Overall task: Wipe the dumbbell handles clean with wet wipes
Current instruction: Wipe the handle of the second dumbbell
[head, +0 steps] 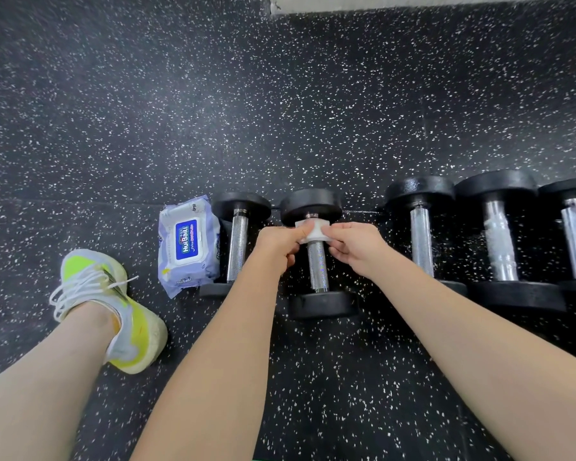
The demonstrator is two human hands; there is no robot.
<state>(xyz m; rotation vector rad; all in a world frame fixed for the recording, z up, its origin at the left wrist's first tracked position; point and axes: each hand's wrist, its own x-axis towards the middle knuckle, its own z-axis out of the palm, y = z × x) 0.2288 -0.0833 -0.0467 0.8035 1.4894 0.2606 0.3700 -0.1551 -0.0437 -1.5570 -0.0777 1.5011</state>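
Five dumbbells point(316, 254) lie side by side in a row on the floor point(280, 111). A wipes pack point(188, 242) lies touching the row's left end, with a shoe point(113, 307) nearer and further left. A folded wipe point(314, 231) sits on the second dumbbell's handle, at its far end.

Black white-speckled floor point(280, 94), lavender-blue wipes pack point(187, 242), white wipe point(314, 232)

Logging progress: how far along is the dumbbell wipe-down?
Done: can't tell; no handle shows clear signs of wiping. In hand: left hand and right hand pinch a wet wipe around the far end of the second dumbbell's handle. Left: the rest of that handle, probably others.
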